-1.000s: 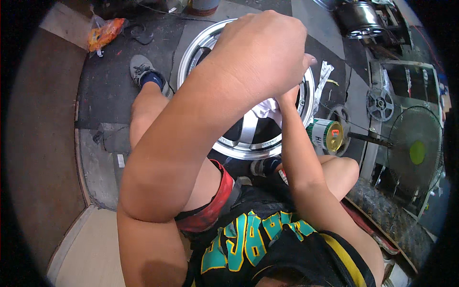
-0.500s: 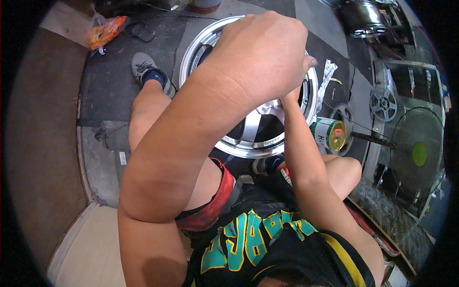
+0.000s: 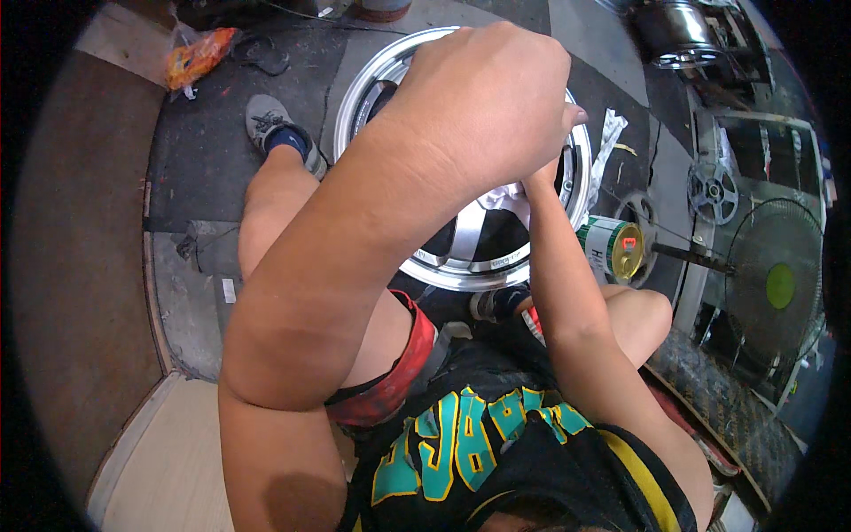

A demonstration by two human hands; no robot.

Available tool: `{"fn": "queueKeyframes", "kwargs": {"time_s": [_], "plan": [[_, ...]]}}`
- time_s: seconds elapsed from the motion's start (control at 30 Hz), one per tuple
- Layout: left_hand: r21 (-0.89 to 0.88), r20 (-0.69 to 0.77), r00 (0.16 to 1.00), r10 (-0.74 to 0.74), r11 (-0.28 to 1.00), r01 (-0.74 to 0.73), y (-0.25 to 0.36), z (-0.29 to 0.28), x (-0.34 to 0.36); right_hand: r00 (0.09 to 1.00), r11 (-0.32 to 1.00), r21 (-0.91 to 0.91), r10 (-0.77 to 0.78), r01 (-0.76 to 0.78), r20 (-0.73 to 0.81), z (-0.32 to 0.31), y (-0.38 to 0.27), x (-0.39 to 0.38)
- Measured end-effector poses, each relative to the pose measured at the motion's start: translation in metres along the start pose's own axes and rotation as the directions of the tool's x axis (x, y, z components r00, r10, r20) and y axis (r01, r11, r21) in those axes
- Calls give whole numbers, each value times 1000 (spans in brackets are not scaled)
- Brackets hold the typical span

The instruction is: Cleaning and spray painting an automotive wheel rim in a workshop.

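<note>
A silver alloy wheel rim [image 3: 463,235] with dark openings between its spokes lies on the floor in front of me. Raised over it is my left hand [image 3: 496,93], back toward the camera, fingers curled down out of sight and the thumb tip showing at its right side. It looks closed, but whatever it holds is hidden beneath it. My right hand [image 3: 544,175] comes up from the right and meets the left one over the wheel. Most of it, fingers included, is covered by my left hand.
A green and white tin can [image 3: 608,248] stands right of the wheel, near a white cloth strip [image 3: 608,142]. Farther right are a fan [image 3: 776,284] and a small spoked wheel [image 3: 713,193]. An orange bag [image 3: 200,60] and a sandal [image 3: 261,57] lie at the far left.
Almost nothing differs. Both hands keep their place over the wheel, and the view has shifted very slightly.
</note>
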State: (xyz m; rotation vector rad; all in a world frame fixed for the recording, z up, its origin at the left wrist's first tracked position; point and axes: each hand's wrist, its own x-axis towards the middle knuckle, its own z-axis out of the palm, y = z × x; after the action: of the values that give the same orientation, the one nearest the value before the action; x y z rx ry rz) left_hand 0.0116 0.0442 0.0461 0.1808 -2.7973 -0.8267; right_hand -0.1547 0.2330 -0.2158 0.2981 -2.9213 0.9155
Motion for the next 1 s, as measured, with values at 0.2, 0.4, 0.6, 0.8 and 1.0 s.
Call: {"fn": "queueKeyframes", "kwargs": {"time_s": [0.2,0.4,0.6,0.8,1.0], "plan": [[-1,2,1000,14,1000,-14,-1,3,0,1000,988,156,7,-7,-1,1,3,1],[-25,-7,1000,19,1000,-19,-2,4,1,996,993,-102,66,-59,65,-9,-13,-6],[-24,-41,998,41,999,-42,-2,4,0,995,994,-93,59,-51,82,-14,-21,-3],[-14,-39,998,40,999,-40,-2,4,-1,994,994,-92,63,-54,90,-15,-20,-4],[-5,-28,999,21,1000,-21,-2,4,-2,993,995,-83,61,-53,102,-18,-22,-5]]}}
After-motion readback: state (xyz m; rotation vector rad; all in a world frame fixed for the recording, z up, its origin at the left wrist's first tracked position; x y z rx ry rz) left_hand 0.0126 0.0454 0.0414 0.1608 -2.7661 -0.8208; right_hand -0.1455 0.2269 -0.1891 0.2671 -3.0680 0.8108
